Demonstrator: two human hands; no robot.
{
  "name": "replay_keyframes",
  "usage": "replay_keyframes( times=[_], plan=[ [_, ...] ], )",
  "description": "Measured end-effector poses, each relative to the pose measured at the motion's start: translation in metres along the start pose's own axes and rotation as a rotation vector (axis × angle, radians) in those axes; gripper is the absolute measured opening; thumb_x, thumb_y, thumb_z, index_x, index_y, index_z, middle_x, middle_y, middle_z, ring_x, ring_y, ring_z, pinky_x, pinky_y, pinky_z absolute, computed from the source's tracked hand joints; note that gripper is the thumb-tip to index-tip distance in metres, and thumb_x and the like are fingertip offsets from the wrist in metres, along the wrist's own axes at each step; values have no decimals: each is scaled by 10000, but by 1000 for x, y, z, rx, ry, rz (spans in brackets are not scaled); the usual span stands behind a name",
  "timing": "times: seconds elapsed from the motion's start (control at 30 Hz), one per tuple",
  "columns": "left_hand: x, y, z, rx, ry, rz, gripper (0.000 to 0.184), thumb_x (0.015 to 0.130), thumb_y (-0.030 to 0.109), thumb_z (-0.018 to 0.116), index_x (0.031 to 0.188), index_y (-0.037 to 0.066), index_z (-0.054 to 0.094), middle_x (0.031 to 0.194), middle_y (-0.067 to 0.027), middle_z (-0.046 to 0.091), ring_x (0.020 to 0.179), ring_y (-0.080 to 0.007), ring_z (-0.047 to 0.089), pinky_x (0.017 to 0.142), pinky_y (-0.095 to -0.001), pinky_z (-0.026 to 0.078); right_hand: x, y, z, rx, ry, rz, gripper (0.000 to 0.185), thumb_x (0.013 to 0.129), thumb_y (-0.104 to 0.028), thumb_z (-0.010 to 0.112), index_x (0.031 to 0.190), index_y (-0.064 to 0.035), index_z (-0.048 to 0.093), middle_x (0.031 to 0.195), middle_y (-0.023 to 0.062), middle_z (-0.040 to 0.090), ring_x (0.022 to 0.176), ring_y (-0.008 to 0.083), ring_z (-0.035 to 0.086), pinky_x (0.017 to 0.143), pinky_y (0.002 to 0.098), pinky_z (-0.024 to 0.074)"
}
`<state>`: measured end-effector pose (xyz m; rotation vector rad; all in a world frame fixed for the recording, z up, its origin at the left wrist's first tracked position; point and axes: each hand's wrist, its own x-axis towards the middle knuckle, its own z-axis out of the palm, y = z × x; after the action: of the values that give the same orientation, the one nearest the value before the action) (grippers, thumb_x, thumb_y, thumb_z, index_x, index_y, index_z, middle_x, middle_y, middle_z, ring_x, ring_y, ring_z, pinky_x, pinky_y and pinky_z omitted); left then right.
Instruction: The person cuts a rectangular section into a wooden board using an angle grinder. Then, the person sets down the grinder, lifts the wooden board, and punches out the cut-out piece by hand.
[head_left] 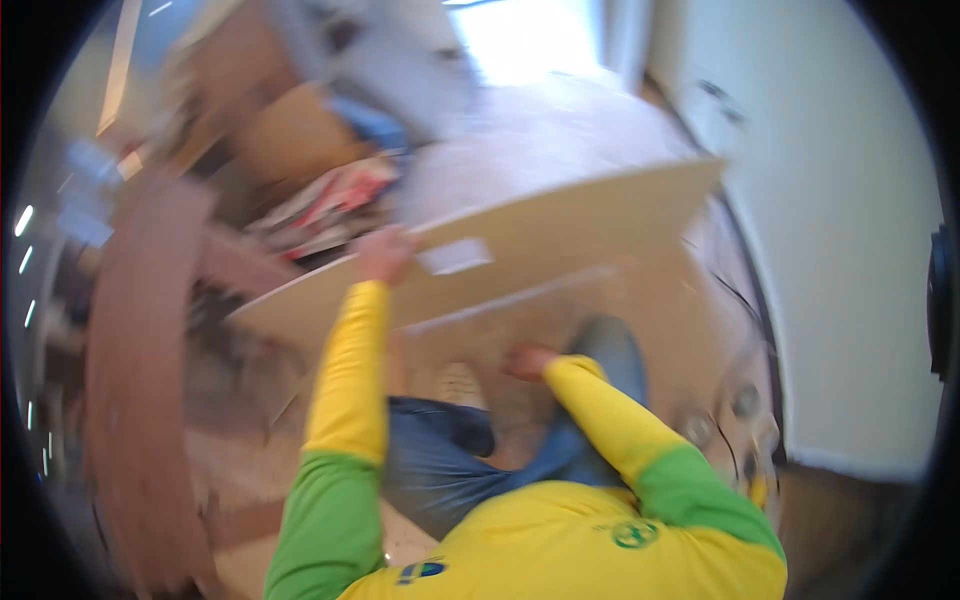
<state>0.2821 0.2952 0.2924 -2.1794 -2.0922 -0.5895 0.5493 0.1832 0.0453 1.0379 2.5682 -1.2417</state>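
A long, light wooden board (580, 225) stands on edge across the view, tilted, with a white label (457, 256) on its near face. My left hand (385, 255) is closed over the board's upper edge, just left of the label. Lower down, my right hand (530, 360) is beside my right knee, in front of the board and apart from its upper edge. Motion smears its fingers, so I cannot make out whether it holds anything.
A white wall or panel (840, 230) rises on the right, with a dark cable (735, 290) near its foot. To the left stands a reddish-brown plank (140, 380). Behind the board lie a cardboard box (300, 135) and a red-and-white bundle (335, 205). My shoe (461, 385) is close to the board.
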Motion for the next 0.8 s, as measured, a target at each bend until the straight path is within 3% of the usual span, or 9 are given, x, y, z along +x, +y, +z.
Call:
replay_keyframes(
  times=[0.03,0.07,0.17,0.4,0.43,0.5,0.63,0.7,0.8],
  plan=[
    [1,2,-3,-9,-46,-15,522,828,557,649,1095,118,737,1064,-180,708,1077,-376,619,973,-522,395,12,19,19,-54,26,-22,504,988,-479,461,1316,-129,614,1345,179,588,1268,367,528,1078,460,415],
    [-1,10,-10,71,28,37,454,808,521,686,970,100,740,936,-158,713,919,-375,656,808,-510,480,-10,-6,-12,-3,23,77,556,972,-511,488,1321,-95,606,1367,196,570,1288,366,514,1081,452,414],
    [-4,13,-7,54,49,18,404,798,527,678,932,154,757,922,-116,721,918,-331,660,847,-488,429,-44,-41,-50,215,100,128,628,892,-527,624,1259,-18,638,1251,227,646,1188,379,601,1027,414,460],
    [-13,29,-27,-10,-62,-82,431,824,565,654,969,173,758,938,-90,723,993,-290,638,965,-455,351,-33,-33,-35,305,104,139,503,889,-391,662,1171,25,671,1015,204,718,863,282,714,806,374,544],
    [-15,28,-29,-7,-51,-100,431,824,565,654,969,173,758,938,-90,723,993,-290,638,965,-455,351,-30,-33,-35,291,92,127,503,889,-391,662,1171,25,671,1015,204,718,863,282,714,806,374,544],
    [-16,28,-31,-53,-69,-87,424,827,561,657,983,180,758,950,-82,724,1017,-281,632,994,-443,330,-34,-36,-40,310,36,166,549,871,-454,658,1187,-5,681,1107,260,692,1076,378,662,937,414,512],
    [-17,30,-34,-80,-85,-104,409,830,547,664,991,183,758,956,-81,725,1027,-273,630,1005,-438,319,-40,-36,-42,342,27,185,530,877,-442,654,1170,-1,687,1091,254,699,1070,376,666,931,417,514],
    [-13,28,-34,-87,-131,-124,424,823,559,660,1004,188,755,993,-85,725,1036,-282,629,1005,-455,314,-30,-19,-30,331,53,145,521,896,-377,666,1209,39,637,975,197,716,796,248,710,755,359,547],
    [-6,24,-18,-3,-124,-116,445,816,573,647,1025,193,749,1024,-86,720,1049,-294,624,1000,-478,312,-22,-2,-14,244,85,88,519,898,-375,661,1225,27,636,977,203,716,789,248,710,762,360,552]
  ],
)
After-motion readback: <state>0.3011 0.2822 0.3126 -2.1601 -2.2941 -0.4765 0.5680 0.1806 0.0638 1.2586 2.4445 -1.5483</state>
